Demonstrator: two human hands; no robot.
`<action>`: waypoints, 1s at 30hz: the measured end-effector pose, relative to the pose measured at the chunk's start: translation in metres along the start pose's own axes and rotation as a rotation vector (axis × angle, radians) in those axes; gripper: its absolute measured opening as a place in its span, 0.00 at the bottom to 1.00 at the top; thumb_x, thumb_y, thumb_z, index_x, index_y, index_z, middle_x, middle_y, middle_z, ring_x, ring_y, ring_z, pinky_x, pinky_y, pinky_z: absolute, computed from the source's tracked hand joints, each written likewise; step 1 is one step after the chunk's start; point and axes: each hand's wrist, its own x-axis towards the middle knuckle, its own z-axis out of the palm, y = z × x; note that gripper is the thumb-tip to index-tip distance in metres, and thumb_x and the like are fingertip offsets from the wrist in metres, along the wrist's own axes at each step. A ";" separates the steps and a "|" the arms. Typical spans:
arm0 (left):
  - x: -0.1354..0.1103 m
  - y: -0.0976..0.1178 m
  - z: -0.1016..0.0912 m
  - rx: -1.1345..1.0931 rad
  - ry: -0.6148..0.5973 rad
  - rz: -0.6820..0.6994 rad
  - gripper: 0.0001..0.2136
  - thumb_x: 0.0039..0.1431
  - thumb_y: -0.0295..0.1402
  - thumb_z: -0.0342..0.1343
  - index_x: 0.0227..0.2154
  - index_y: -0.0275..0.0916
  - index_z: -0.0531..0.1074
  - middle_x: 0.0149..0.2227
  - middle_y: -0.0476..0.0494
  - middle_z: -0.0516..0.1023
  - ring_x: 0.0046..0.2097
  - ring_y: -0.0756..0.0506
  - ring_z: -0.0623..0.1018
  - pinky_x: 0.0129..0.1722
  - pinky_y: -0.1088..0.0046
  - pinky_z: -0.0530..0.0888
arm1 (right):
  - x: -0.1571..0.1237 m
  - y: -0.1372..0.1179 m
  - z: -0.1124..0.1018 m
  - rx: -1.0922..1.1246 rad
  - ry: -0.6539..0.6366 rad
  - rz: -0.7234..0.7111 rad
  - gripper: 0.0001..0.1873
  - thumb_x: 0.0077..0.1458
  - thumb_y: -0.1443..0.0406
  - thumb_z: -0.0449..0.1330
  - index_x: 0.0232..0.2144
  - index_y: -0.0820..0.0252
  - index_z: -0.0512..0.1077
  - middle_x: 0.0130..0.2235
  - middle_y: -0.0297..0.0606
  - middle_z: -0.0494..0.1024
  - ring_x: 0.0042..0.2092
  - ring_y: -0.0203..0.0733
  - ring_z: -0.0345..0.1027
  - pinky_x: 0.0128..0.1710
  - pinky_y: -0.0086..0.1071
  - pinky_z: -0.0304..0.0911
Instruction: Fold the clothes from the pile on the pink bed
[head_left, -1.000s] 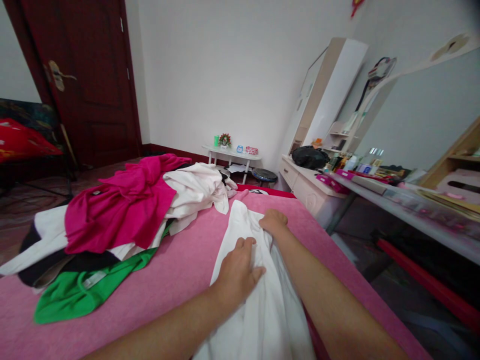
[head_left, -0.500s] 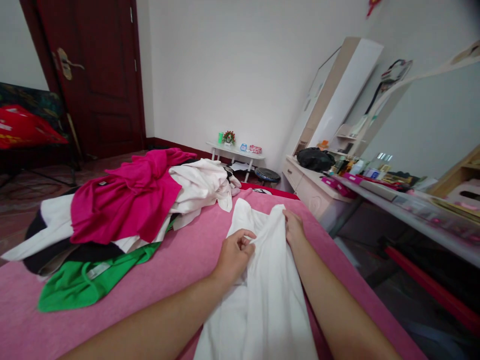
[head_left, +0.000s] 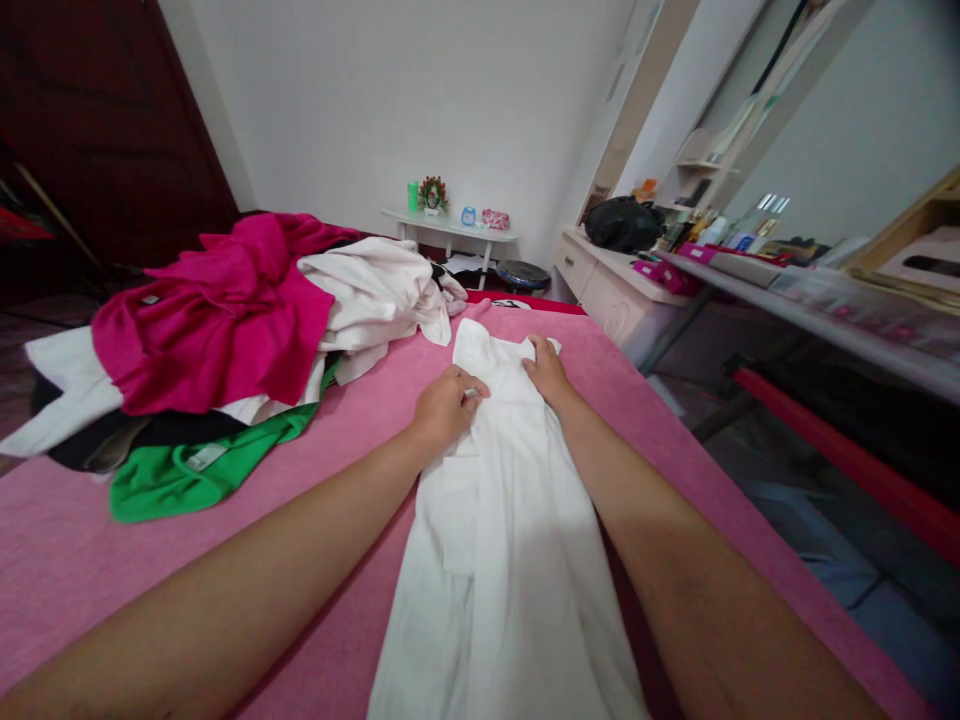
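A long white garment (head_left: 504, 520) lies lengthwise on the pink bed cover (head_left: 352, 470), folded into a narrow strip. My left hand (head_left: 444, 408) rests near its far left edge with fingers curled and pinching the cloth. On the far right part of the same garment my right hand (head_left: 547, 372) lies with its fingers gripping the fabric. Both forearms stretch out over the bed.
A heap of clothes (head_left: 225, 320) in magenta, white, black and green lies on the bed's left half. Beyond the bed stand a small white table (head_left: 450, 225), a black stool (head_left: 523, 272), a white dresser (head_left: 611, 290) and a cluttered desk (head_left: 810, 290) at right.
Both hands moved farther up the white garment and pressed it down flatter. The camera tipped downward and closer to the bed.
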 end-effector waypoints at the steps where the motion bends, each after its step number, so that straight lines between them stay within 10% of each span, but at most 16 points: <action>1: -0.001 -0.003 -0.001 -0.041 -0.011 0.024 0.11 0.56 0.25 0.54 0.38 0.40 0.78 0.41 0.44 0.71 0.39 0.48 0.73 0.41 0.73 0.69 | -0.008 -0.002 -0.003 0.002 -0.024 -0.041 0.32 0.47 0.73 0.53 0.57 0.65 0.62 0.59 0.47 0.64 0.61 0.43 0.54 0.62 0.39 0.48; 8: -0.024 -0.021 -0.032 -0.187 -0.241 0.203 0.14 0.55 0.21 0.52 0.42 0.38 0.76 0.54 0.40 0.65 0.43 0.48 0.75 0.46 0.72 0.71 | -0.091 -0.001 -0.053 -0.071 -0.223 -0.351 0.28 0.55 0.73 0.46 0.58 0.61 0.63 0.66 0.44 0.54 0.66 0.43 0.47 0.64 0.44 0.46; 18: -0.095 -0.012 -0.101 -0.140 -0.589 0.370 0.28 0.50 0.26 0.62 0.55 0.50 0.69 0.63 0.44 0.59 0.62 0.39 0.64 0.60 0.63 0.62 | -0.217 -0.041 -0.126 -0.139 -0.460 -0.405 0.29 0.61 0.67 0.49 0.63 0.43 0.56 0.67 0.36 0.51 0.66 0.45 0.48 0.62 0.48 0.54; 30: -0.123 0.033 -0.102 -0.116 -0.681 0.669 0.22 0.60 0.28 0.52 0.56 0.53 0.68 0.64 0.47 0.61 0.65 0.41 0.59 0.65 0.57 0.50 | -0.232 -0.079 -0.121 -0.090 -0.622 -0.724 0.28 0.59 0.56 0.57 0.61 0.44 0.59 0.63 0.38 0.61 0.65 0.44 0.50 0.64 0.48 0.45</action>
